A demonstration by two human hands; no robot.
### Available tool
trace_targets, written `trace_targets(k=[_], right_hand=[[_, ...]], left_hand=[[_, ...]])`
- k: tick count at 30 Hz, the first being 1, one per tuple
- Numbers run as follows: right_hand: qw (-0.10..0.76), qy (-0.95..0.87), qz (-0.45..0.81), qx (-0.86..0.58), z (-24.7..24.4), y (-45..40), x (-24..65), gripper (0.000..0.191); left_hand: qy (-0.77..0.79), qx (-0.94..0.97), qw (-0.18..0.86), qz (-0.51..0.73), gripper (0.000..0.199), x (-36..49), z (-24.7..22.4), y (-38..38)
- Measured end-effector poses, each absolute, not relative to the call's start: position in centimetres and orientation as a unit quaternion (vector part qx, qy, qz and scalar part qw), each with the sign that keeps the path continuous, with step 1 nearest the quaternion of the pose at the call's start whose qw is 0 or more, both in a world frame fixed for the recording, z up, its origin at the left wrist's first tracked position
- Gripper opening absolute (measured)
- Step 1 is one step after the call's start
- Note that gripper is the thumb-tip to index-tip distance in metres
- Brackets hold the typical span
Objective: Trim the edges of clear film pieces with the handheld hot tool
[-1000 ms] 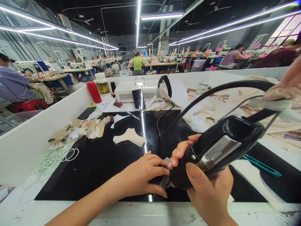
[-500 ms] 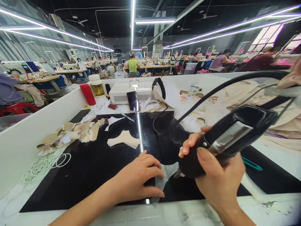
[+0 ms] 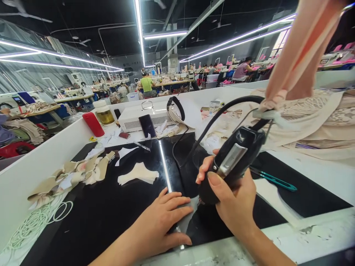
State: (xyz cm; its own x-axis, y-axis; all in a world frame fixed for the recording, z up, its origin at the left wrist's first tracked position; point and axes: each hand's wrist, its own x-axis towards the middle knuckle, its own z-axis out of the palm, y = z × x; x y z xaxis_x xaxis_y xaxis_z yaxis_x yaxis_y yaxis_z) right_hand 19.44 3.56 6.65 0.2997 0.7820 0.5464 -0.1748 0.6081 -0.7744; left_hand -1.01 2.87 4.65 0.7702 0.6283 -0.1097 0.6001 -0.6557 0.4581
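Note:
My left hand (image 3: 165,221) lies flat with its fingers apart, pressing on a thin translucent sheet piece (image 3: 190,217) on the black mat (image 3: 105,218). My right hand (image 3: 238,203) is wrapped round a black corded hand tool (image 3: 235,151) with a silver lever plate. The tool leans, and its lower tip comes down beside the translucent piece; whether it touches cannot be made out. Right of that hand lie a white curved piece (image 3: 277,197) and teal thread snips (image 3: 277,180). A cream fabric piece (image 3: 138,173) rests beyond my left hand.
A thick black cable (image 3: 219,116) and a pink cloth strip (image 3: 291,70) rise from the tool. Beige fabric scraps (image 3: 80,171) and pale green cord (image 3: 36,221) lie left. A phone (image 3: 147,125) leans on a white vented box (image 3: 130,116). Beige fabric (image 3: 327,122) is heaped right.
The view has turned slightly right. The tool has come lower and closer to my left hand, standing more upright. My left hand has flattened onto the translucent piece.

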Motion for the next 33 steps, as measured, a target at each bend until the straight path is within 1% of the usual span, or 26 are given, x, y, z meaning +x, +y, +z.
trace_targets(k=[6, 10, 16, 23, 28, 33], right_hand=[[0.748, -0.487, 0.306, -0.331, 7.0, 3.4, 18.9, 0.023], [0.748, -0.477, 0.293, -0.357, 7.3, 3.4, 18.6, 0.023], [0.757, -0.478, 0.306, -0.323, 6.7, 4.3, 20.3, 0.022], [0.760, -0.477, 0.295, -0.328, 6.2, 4.9, 21.4, 0.023], [0.759, -0.476, 0.297, -0.330, 6.2, 4.7, 21.3, 0.025], [0.750, -0.490, 0.275, -0.349, 6.3, 4.8, 21.2, 0.021]], left_hand=[[0.339, 0.909, 0.242, 0.024, 0.070, -0.9, 4.7, 2.7], [0.340, 0.907, 0.247, 0.030, 0.070, -0.9, 4.8, 2.8], [0.343, 0.905, 0.250, 0.025, 0.068, -0.9, 4.8, 2.8], [0.345, 0.902, 0.256, 0.030, 0.067, -0.9, 4.8, 2.8], [0.339, 0.901, 0.262, 0.063, 0.064, -0.9, 4.5, 2.8], [0.337, 0.902, 0.260, 0.073, 0.064, -0.9, 4.5, 2.6]])
